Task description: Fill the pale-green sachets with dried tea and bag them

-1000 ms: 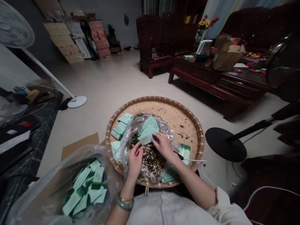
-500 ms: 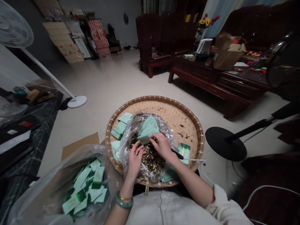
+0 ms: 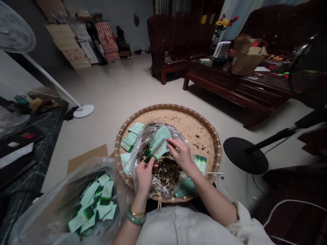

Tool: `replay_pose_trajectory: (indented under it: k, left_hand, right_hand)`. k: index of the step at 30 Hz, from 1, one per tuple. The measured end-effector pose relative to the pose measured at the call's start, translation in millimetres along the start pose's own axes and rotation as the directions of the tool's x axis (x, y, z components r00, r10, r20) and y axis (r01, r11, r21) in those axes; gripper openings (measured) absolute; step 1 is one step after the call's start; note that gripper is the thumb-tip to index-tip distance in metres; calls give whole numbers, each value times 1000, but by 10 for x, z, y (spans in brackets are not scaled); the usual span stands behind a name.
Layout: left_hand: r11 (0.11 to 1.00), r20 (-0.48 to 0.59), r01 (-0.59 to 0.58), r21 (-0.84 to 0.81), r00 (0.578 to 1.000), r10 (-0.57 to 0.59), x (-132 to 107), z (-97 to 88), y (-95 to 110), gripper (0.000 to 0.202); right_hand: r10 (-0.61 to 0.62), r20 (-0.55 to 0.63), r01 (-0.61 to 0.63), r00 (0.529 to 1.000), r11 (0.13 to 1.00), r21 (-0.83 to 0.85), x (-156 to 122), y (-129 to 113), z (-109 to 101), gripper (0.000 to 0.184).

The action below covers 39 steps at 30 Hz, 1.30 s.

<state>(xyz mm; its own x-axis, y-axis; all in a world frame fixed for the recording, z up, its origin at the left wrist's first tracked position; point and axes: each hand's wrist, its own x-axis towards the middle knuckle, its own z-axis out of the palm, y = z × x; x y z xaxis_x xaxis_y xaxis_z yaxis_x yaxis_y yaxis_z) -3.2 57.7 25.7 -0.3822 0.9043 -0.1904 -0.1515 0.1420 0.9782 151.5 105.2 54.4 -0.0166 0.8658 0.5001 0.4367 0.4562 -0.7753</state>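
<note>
A pale green sachet with a dark green end is held over a clear plastic bag. My left hand pinches its dark lower end between thumb and fingers. At the other end, the closed fingertips of my right hand grip the sachet's edge. Behind it lies a fanned stack of similar sachets. Loose dark and yellowish dried bits fill the bag. A slim black piece passes beneath my right hand; whether the hand holds it is hidden.
The bag rests in a round woven tray with more sachets along its rim. At left, a large plastic bag contains many sachets. A white fan and a black stand base flank the tray.
My left hand has come up onto the sachet's dark end and pinches it. The sachet has tilted, its right end raised, and my right hand has shifted slightly up and right.
</note>
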Motion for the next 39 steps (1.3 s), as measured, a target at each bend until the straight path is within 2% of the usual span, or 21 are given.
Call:
replay_pose_trajectory:
  k: [7, 11, 13, 16, 18, 19, 21, 23, 26, 28, 32, 35, 39]
  left_hand:
    - [993, -64, -31, -114, 998, 24, 71, 80, 71, 32]
    - [992, -58, -46, -119, 998, 39, 106, 80, 80, 34]
    - [994, -56, -57, -98, 997, 51, 112, 66, 73, 34]
    - [997, -41, -70, -27, 997, 69, 89, 25, 61, 30]
    - [996, 6, -82, 38, 997, 81, 61, -7, 57, 25]
    - [995, 49, -82, 57, 996, 80, 48, -22, 54, 25]
    - [996, 138, -63, 59, 989, 54, 22, -51, 49, 24]
    - [998, 184, -33, 55, 983, 22, -5, -81, 45, 24]
    - [997, 217, -8, 75, 976, -8, -46, -123, 46, 24]
    - [997, 232, 3, 81, 972, -22, -61, -142, 50, 26]
    - [998, 231, 30, 63, 972, -44, -59, -145, 41, 31]
    - [999, 192, 50, 5, 980, -50, -57, -109, 20, 40]
    - [990, 238, 94, -103, 969, -67, -87, -33, -11, 48]
  right_hand:
    - [-124, -148, 120, 981, 992, -38, 59, -53, 223, 26]
    - [-121, -173, 121, 977, 993, -12, 71, -42, 277, 27]
    - [-74, -162, 81, 984, 996, 40, 52, -33, 281, 25]
    - [135, -72, -122, 988, 980, 159, -7, 8, 242, 22]
    - [278, -2, -271, 961, 939, 212, -41, 68, 182, 27]
    - [304, 32, -304, 952, 929, 210, -52, 106, 144, 30]
    - [292, 52, -296, 955, 944, 148, -64, 187, 60, 31]
    - [263, 98, -271, 960, 959, 80, -83, 246, -23, 31]
    - [261, 150, -272, 954, 960, 61, -146, 260, -118, 29]
    - [281, 146, -293, 948, 953, 69, -200, 226, -152, 28]
    - [318, 168, -343, 933, 926, 155, -275, 126, -175, 25]
    - [352, 261, -418, 899, 867, 272, -300, 61, -179, 25]
    - [353, 484, -571, 801, 695, 438, -339, 24, -163, 35]
